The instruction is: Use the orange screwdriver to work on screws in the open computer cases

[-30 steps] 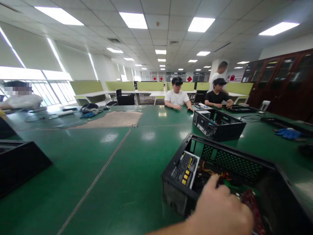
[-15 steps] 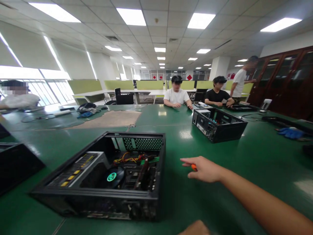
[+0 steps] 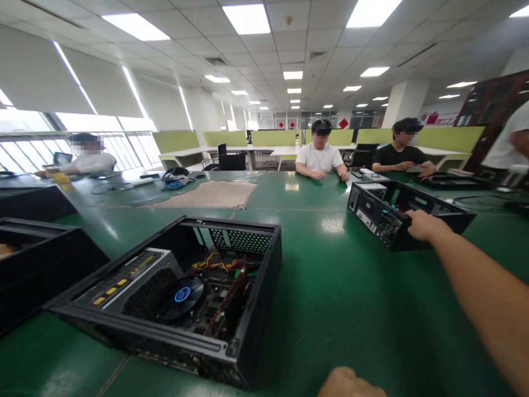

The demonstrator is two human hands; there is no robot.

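My right hand (image 3: 424, 225) reaches far out with its fingers closed over the near wall of a black computer case (image 3: 382, 223). That case lies open at the top, with circuit parts inside. My left hand (image 3: 351, 384) shows only as curled knuckles at the bottom edge; what it may hold is hidden. A second open computer case (image 3: 264, 298) lies nearest to me on the left. Inside it are a power supply (image 3: 132, 275), a round fan (image 3: 182, 296) with a blue centre, and red and yellow cables (image 3: 212, 263).
More black cases (image 3: 45, 264) stand at the left edge. The green table (image 3: 314, 286) has a bare beige patch (image 3: 210, 194) farther back. Two people sit across the table, another sits at far left, and one stands at the right edge.
My right hand has moved forward and right, from above the table to the far case, and closed on its wall. The orange item in its fingers no longer shows. The view has shifted.
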